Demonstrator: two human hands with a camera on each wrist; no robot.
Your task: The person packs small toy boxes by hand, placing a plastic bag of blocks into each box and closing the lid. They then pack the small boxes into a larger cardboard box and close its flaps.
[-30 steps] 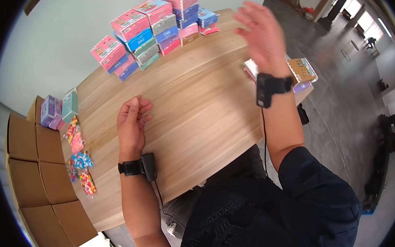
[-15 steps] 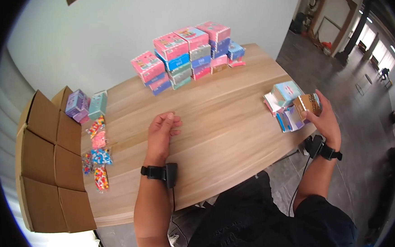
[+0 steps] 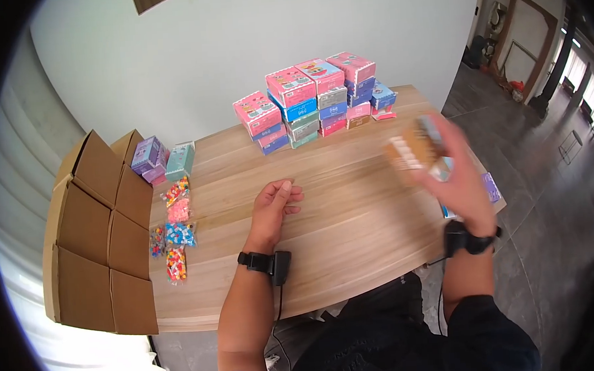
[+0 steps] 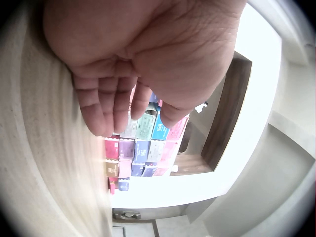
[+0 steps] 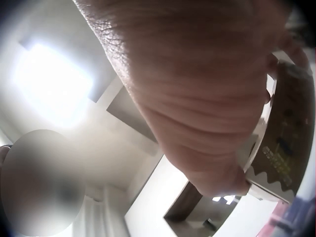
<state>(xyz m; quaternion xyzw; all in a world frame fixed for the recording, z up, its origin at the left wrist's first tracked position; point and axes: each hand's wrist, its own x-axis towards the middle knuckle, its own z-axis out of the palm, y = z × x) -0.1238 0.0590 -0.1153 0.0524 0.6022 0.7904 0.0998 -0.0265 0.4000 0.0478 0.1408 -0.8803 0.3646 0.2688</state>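
My right hand [image 3: 461, 185] grips a small brown box [image 3: 406, 157] with a white scalloped edge, over the right part of the wooden table [image 3: 339, 210]. Motion blurs both in the head view. In the right wrist view the brown box [image 5: 284, 138] stands beyond the palm, and part of the grip is hidden. A purple-and-white box [image 3: 491, 187] shows behind the right wrist at the table's right edge, mostly covered. Left of the table's middle, my left hand [image 3: 271, 213] holds nothing, its fingers loosely bent. Its palm [image 4: 148, 44] fills the top of the left wrist view.
Stacked pink, blue and green boxes [image 3: 299, 110] stand at the back against the wall. Brown cardboard boxes [image 3: 81, 219] line the left side. Beside them lie clear bags of colourful small pieces [image 3: 179, 233], with a teal box [image 3: 180, 160] and purple boxes [image 3: 148, 155] behind.
My right hand reached the boxes at the right edge, took hold of the brown box and has lifted it leftward. The left hand stays much the same; the head view has shifted.
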